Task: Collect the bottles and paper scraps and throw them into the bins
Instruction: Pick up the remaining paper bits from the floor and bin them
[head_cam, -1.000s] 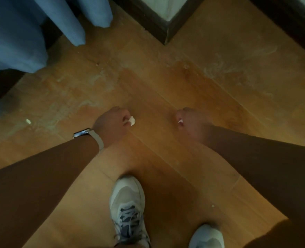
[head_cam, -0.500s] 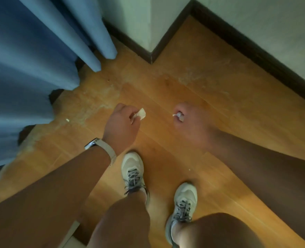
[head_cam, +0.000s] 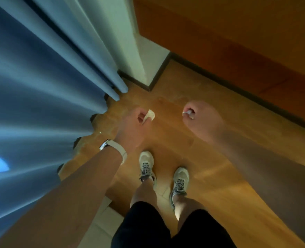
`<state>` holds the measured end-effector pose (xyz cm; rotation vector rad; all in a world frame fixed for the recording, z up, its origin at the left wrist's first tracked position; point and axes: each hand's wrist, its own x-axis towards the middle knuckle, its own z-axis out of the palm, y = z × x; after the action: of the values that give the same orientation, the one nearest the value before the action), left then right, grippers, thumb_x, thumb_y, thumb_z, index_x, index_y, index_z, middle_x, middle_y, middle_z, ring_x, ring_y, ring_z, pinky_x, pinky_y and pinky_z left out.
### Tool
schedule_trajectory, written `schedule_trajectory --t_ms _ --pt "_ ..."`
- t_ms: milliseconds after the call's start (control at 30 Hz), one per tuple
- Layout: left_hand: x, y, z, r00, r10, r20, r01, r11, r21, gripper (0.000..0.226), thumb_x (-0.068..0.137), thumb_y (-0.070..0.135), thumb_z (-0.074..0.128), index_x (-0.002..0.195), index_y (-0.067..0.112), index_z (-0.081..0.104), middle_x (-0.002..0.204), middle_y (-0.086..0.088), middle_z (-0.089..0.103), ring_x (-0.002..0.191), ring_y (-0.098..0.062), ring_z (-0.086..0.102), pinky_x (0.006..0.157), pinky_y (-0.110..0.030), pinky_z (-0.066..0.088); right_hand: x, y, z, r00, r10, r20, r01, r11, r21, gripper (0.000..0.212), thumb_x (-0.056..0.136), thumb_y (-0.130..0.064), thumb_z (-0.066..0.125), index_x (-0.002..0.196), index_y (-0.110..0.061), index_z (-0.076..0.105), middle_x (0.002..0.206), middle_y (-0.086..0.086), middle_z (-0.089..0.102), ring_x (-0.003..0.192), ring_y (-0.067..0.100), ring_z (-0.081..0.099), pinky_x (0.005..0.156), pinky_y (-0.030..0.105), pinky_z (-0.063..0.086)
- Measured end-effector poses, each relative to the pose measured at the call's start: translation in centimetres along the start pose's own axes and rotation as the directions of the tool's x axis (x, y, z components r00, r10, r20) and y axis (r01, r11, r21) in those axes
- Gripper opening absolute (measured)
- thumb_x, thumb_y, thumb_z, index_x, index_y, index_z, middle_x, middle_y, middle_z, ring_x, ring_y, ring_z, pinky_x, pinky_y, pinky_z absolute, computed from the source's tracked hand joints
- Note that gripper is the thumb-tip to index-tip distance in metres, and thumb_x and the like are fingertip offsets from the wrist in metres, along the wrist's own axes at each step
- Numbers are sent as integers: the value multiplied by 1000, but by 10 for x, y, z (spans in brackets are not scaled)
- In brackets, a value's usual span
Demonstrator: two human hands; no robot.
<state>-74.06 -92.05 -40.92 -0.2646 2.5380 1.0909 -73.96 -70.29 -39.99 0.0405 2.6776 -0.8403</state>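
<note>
**A paper scrap in each hand, over the wooden floor**

Much of this is hard to read. The blue curtain point(head_cam: 40, 86) fills the whole left side as a smear of folds. It runs off the edge, and its hem covers the floor point(head_cam: 219, 154) beneath it. The orange-brown wooden panel point(head_cam: 237, 42) at the upper right is cut off too, and I cannot tell whether it is a door or a piece of furniture. Both forearms leave the picture at the bottom, and the black shorts point(head_cam: 148, 228) hide the upper legs. The right hand point(head_cam: 200, 120) is washed out and soft, so its fingers can hardly be told apart.

The left hand point(head_cam: 132, 126) is curled into a loose fist. Its grip pinches a pale paper scrap point(head_cam: 149, 115) at the thumb side, and the scrap sticks out towards the other hand. The right hand's grip is closed round a smaller crumpled white scrap point(head_cam: 188, 114), most of it buried in the fingers.

Both arms reach forward and down. The hands are level with each other and well apart, held above the floor ahead of the two pale laced shoes point(head_cam: 146, 161). A watch point(head_cam: 112, 147) with a light strap sits on the left wrist. A tiny pale fleck point(head_cam: 100, 132) lies on the floor beside the curtain hem.
</note>
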Motion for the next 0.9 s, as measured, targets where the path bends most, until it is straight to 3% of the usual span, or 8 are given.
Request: schedule_trajectory --t_ms 100,233,433,700,800,900 --pt "-31 45 -24 999 7 -46 -11 997 -81 7 92 34 63 97 36 59 89 17 65 79 4 61 63 -9 42 -27 -22 -44 995 12 -99 -10 1000 21 5 93 -26 57 93 -30 55 88 -11 54 76 1 51 59 15 35" --pt "-56 95 -50 995 93 -29 -96 987 -129 10 94 32 62 102 34 56 92 18 62 82 3 60 66 -13 42 -56 -46 -97 987 27 -159 -18 998 52 3 93 -24 56 92 -27 56 90 -9 54 80 7 53 66 24 41" --pt "-64 153 -88 962 267 -47 -271 952 -143 12 94 25 63 104 26 57 91 16 60 82 0 58 65 -10 43 -86 -71 -159 961 35 -275 -32 999 16 5 94 -22 55 95 -27 57 95 -10 56 82 7 53 66 22 41" --pt "-60 217 -131 884 466 -17 -464 876 -130 15 95 32 63 107 28 55 93 19 58 84 -1 58 66 -12 43 -116 -103 -216 889 68 -452 -91 995 -28 7 94 -22 56 99 -23 61 96 -8 56 83 9 54 64 21 43" --pt "-55 236 -139 842 539 23 -532 837 -129 15 95 31 63 107 30 54 93 21 57 84 -1 58 65 -10 42 -125 -111 -231 848 94 -522 -133 990 -38 5 93 -21 57 97 -23 60 93 -9 56 80 7 54 62 15 41" --pt "-50 256 -138 786 611 90 -595 789 -154 14 95 27 63 106 29 55 96 17 60 86 -2 59 66 -12 43 -137 -112 -244 790 118 -602 -169 985 -29 5 93 -20 58 96 -22 61 92 -7 57 81 10 55 63 18 44"
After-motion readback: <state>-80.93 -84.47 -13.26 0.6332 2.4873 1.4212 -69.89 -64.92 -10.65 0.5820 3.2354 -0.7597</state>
